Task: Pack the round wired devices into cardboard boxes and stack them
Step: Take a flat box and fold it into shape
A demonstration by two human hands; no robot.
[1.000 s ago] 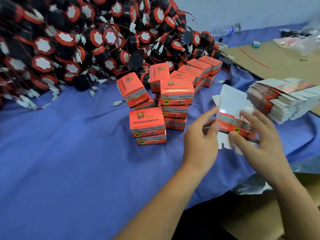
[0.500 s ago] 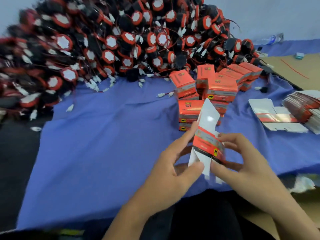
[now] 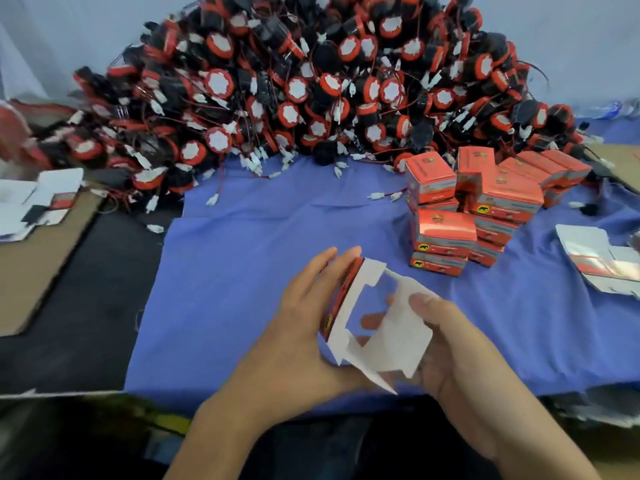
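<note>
Near the table's (image 3: 242,271) front edge, your left hand (image 3: 304,323) and right hand (image 3: 460,348) are pinching a seemingly flimsy carton (image 3: 405,327); favour its creases.

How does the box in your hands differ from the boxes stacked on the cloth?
The box in hand is open, flaps loose, white inside showing; the stacked boxes are closed, showing only red printed faces. The box in hand is held above the blue cloth by the left hand and right hand; the stacked boxes rest on it in piles. Both share the same red print.
</note>
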